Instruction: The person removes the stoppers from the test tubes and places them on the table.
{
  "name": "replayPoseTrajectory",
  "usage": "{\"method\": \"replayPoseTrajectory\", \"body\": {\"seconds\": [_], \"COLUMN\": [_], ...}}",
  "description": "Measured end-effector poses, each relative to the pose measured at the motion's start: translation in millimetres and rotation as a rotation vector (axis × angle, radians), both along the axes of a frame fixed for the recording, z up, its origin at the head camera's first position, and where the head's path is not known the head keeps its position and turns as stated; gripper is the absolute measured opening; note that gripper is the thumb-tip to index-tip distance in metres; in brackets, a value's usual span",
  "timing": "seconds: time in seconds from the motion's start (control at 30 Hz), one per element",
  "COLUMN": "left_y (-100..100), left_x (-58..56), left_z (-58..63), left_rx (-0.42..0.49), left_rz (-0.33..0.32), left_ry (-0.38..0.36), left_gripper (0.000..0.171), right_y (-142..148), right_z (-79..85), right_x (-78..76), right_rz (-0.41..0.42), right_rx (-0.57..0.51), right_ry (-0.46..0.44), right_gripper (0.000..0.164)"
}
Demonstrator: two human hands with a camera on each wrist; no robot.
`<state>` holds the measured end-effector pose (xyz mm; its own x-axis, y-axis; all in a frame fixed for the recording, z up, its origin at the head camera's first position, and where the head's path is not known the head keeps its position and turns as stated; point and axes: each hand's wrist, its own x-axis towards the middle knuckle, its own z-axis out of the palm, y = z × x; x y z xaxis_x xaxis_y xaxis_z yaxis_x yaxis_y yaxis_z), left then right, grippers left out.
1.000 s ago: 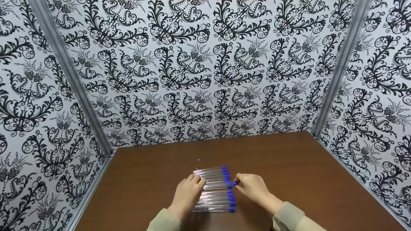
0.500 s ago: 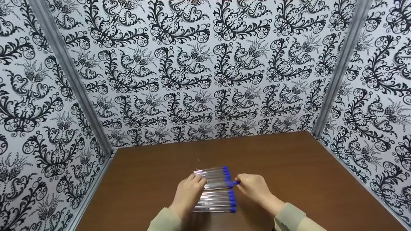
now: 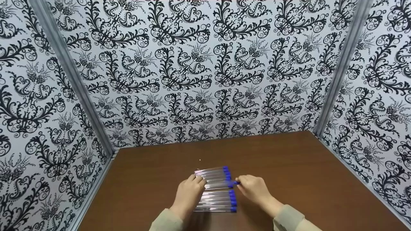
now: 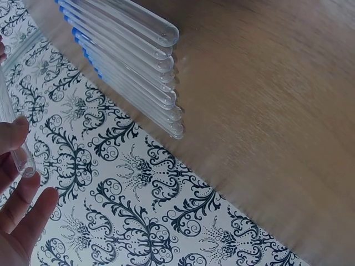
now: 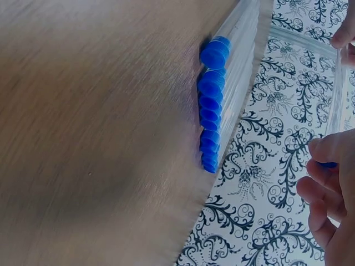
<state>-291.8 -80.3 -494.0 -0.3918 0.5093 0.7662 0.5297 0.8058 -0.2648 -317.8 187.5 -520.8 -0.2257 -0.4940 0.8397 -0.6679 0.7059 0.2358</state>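
Note:
A clear test tube (image 4: 25, 159) is held off the table between both hands. My left hand (image 3: 190, 193) pinches its rounded end between thumb and fingers, as the left wrist view shows. My right hand (image 3: 255, 190) grips the other end at the blue cap, and the fingers hide most of that cap. Below the hands, several more test tubes (image 3: 213, 200) lie side by side with their blue caps (image 5: 211, 100) towards the right. A narrow gap splits the row into two groups in the head view. My left hand covers some of the rounded ends.
The brown wooden table (image 3: 154, 166) reaches back to walls (image 3: 205, 80) with a black and white scroll pattern. Grey metal posts stand at the corners. A tiny white speck (image 3: 199, 159) lies on the table beyond the tubes.

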Motion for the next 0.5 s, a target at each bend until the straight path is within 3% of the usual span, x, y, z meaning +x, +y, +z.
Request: {"method": "replayPoseTrajectory", "body": {"seconds": [0.5], "left_y": [3.8], "left_x": [-3.5], "left_z": [-2.6], "left_rx": [-0.01], "left_rz": [-0.006], "left_ry": [-0.019], "left_gripper": [0.018], "right_y": [6.7], "right_z": [3.0], "right_x": [-2.8], "right_rz": [0.003], "right_rx": [-0.01], "right_ry": [0.036], "right_gripper": [0.024]}}
